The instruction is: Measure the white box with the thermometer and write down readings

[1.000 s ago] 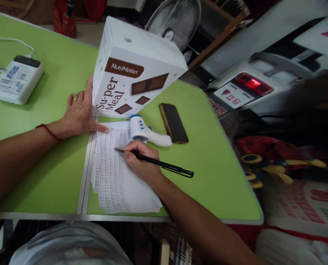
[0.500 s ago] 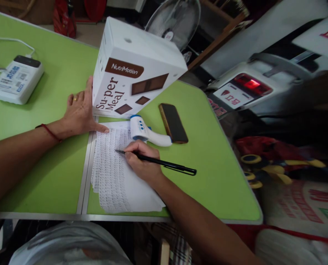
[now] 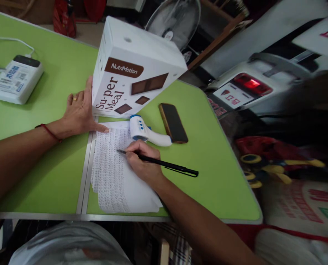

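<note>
A black pen [image 3: 169, 165] is pinched in my right hand [image 3: 145, 159], its tip at the written lines on a stack of paper [image 3: 112, 184]. Dense rows of small handwriting fill the left part of the top sheet; its right part is blank. My left hand [image 3: 79, 112] lies spread on the table, its thumb on the upper left of the paper and its fingers beside a white Su-per Meal box [image 3: 125, 79]. A white and blue infrared thermometer [image 3: 150, 134] rests across the paper's top, just beyond my right hand.
On the green table [image 3: 213, 176], a phone [image 3: 173, 123] lies right of the thermometer. A white device with a cable [image 3: 16, 79] sits at the left. Behind the table stand a fan [image 3: 175, 24] and, at the right, a white scooter [image 3: 249, 84].
My right hand and the pen have shifted very slightly to the right along the paper. The top sheet's lower edge has moved a little left. My left hand stays in place.
</note>
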`<state>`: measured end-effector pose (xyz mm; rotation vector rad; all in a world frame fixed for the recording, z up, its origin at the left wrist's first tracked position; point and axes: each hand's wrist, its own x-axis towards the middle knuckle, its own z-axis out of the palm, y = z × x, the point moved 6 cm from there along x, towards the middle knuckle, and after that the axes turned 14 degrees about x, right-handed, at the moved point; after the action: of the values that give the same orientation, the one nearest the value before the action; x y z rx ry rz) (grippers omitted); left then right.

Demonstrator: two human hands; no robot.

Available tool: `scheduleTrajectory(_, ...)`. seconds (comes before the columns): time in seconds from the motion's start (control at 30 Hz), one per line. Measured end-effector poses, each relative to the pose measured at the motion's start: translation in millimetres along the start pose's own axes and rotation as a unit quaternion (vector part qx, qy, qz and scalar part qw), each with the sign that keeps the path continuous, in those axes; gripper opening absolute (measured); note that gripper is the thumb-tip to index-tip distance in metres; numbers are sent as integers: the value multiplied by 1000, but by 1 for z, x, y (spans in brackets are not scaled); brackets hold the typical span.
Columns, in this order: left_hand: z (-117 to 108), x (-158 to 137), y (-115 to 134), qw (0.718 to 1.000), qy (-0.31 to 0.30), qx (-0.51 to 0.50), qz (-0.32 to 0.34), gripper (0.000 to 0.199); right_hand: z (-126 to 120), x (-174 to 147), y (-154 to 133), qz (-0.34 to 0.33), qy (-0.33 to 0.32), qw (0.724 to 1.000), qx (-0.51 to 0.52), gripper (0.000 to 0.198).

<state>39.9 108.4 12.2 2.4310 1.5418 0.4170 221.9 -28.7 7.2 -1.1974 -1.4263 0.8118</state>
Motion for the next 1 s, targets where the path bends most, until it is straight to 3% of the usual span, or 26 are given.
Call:
scheduleTrajectory(0.17,2,1,-4,999,16,-40,14,168,1,0,-2,-3,-1,1000,16,7)
scheduleTrajectory(0.43,3,3,-2,1000,0,-4,10,174,5,-1,-1,12,-6,1000,12,8)
scheduleTrajectory(0.63,6,4,-8,998,34,-31,42,172,6,-3,2,14,-19,1000,10,7)
scheduleTrajectory(1.0,3,1,-4,1000,14,-23,15,165,3,-1,2,16,-18,1000,9,8)
